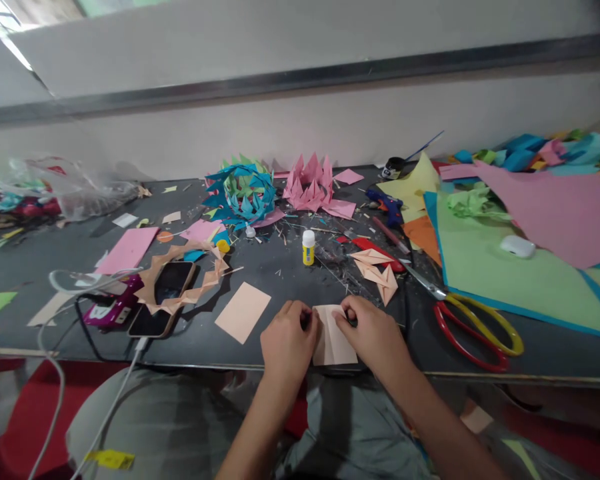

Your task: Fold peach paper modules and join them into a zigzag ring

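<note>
A creased peach paper rectangle (336,343) lies at the table's front edge between my hands. My left hand (291,337) pinches its left edge, with the fingers curled. At the upper right edge, my right hand (367,327) grips the same paper between thumb and fingers. Left of my hands rests a flat peach paper piece (243,312). Several folded peach paper pieces (377,272) lie just beyond my right hand. A glue stick (308,248) with a white cap stands upright beyond the paper.
Large scissors (473,320) with red and yellow handles lie at right, beside green paper sheets (500,267). Blue (245,193) and pink (310,183) folded paper rings stand at the back. At left, a peach ring (147,283) lies over a phone (153,320) with a cable.
</note>
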Motion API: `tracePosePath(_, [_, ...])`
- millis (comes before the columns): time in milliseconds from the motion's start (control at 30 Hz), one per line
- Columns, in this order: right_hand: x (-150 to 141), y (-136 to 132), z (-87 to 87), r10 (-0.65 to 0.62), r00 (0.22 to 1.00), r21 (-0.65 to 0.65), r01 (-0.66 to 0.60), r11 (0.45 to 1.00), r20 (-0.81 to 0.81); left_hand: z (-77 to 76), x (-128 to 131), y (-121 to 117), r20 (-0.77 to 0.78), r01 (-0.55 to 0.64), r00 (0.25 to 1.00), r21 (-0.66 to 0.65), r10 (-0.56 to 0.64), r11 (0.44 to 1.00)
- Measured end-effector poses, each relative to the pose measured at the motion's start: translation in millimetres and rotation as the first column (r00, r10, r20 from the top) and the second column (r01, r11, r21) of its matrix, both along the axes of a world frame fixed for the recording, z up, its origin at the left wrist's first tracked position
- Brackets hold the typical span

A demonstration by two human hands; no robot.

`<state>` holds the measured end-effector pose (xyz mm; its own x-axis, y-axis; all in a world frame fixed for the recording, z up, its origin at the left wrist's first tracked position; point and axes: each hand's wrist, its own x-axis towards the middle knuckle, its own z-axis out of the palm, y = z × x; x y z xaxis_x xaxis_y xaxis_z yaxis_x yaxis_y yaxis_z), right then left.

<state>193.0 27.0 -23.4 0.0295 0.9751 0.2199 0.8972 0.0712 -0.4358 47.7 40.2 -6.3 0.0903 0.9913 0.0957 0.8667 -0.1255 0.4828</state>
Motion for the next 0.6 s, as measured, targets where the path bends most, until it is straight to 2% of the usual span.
tracePosePath(167, [-2.5, -5.9, -2.3, 0.042, 0.999, 0.088, -0.041, 0.995, -0.009, -10.4, 0.4, -5.6, 0.009, 0.148, 0.989, 0.133, -0.150, 0.980])
tracePosePath(333, [-0.5, -6.8, -3.7, 0.137, 0.990, 0.070, -0.135, 0.988, -0.019, -14.1, -2.3, -6.0, 0.040, 0.321, 0.942, 0.174, -0.332, 0.931])
tracePosePath(600, [14.3, -3.6, -3.6, 0.356, 0.916, 0.060, -0.351, 0.935, -0.187, -14.4, -13.4, -0.8, -0.024, 0.501, 0.862, 0.198, -0.506, 0.843])
